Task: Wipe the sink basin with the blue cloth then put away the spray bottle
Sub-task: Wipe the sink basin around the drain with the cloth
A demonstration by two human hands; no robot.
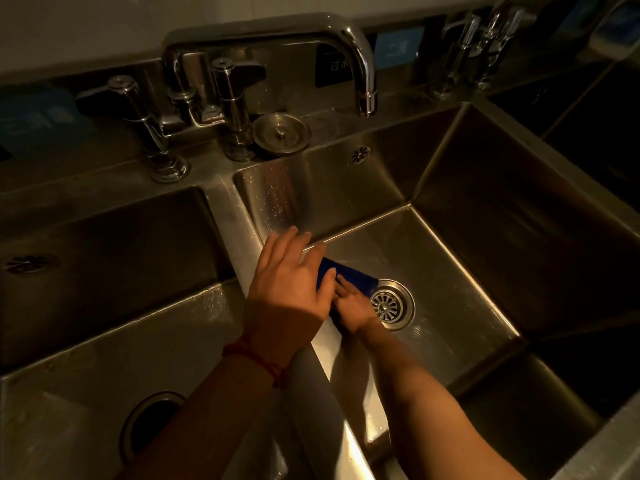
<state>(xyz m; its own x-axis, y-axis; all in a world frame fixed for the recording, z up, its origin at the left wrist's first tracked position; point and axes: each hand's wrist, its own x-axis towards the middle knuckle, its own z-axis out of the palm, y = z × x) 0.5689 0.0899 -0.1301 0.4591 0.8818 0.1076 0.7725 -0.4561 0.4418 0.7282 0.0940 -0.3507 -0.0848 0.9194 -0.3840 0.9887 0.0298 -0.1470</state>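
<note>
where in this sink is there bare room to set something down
Bare steel: the basin floor right of the drain, and the ledge between the drain stopper and the spout. Crowded: the floor's left edge, where the right hand presses the blue cloth under the left hand.

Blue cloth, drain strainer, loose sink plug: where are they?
blue cloth (353,277), head view, its exposed fold.
drain strainer (385,304), head view, its slotted centre.
sink plug (281,132), head view, its knob.

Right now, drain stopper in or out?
Out: the stopper sits on the ledge beside the faucet; the basin's drain strainer is uncovered.
</note>
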